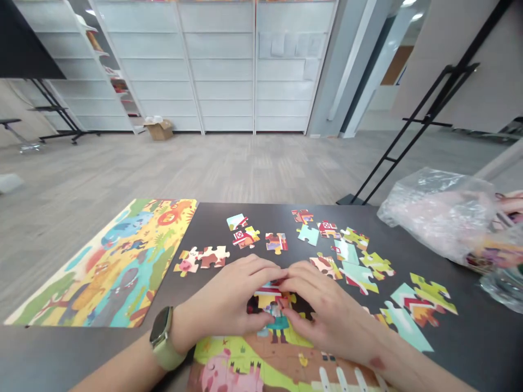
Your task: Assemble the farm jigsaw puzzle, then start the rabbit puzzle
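A partly assembled farm jigsaw puzzle [245,348] lies at the near edge of the table, showing a pink pig and a white fence. My left hand [232,296], wearing a green-strapped watch, curls around the puzzle's upper part. Facing it, my right hand [322,305] bends its fingers over the same spot, and the fingertips of both hands meet. Between them is a jigsaw piece [267,291] with red and yellow on it, gripped from both sides just above a figure in a teal skirt. My fingers hide part of its edges.
Loose jigsaw pieces lie beyond my hands, including a cow pair [212,257], a barn piece [245,237] and pale blue ones [408,326]. A finished animal puzzle [134,261] is at left. At right sit a clear plastic bag [445,212] and another person's hand [510,204].
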Available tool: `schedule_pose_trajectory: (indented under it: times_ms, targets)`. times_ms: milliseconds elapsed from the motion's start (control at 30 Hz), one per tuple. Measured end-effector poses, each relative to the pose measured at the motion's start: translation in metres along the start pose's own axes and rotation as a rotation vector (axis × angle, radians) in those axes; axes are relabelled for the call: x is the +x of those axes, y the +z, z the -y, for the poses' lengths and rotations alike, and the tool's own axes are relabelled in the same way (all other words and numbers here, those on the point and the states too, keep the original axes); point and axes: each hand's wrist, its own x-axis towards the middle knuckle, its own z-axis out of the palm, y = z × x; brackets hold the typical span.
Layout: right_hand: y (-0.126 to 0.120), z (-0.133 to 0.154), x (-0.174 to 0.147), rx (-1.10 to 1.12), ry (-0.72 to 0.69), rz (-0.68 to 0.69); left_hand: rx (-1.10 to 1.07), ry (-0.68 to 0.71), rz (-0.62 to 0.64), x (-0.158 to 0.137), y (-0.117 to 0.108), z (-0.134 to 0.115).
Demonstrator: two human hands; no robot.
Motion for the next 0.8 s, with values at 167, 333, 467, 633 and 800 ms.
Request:
schedule_pose_trajectory:
  times_ms: [167, 333, 467, 633, 800]
  targets:
    - [0.0, -0.002, 0.0, -0.009, 0.008, 0.015, 0.004, -0.029, 0.015, -0.001, -0.004, -0.002]
    - [-0.001, 0.0, 0.0, 0.003, -0.017, 0.013, 0.048, -0.031, 0.061, -0.004, -0.015, 0.001]
    - [-0.003, -0.002, -0.003, -0.017, -0.006, -0.005, 0.088, -0.074, 0.14, -0.005, -0.034, 0.003]
    - [-0.007, -0.008, -0.004, -0.033, 0.021, -0.015, 0.096, -0.163, 0.279, -0.007, -0.05, 0.009]
    - [-0.006, -0.011, -0.003, -0.029, 0.045, 0.028, 0.14, -0.206, 0.334, -0.009, -0.048, 0.013]
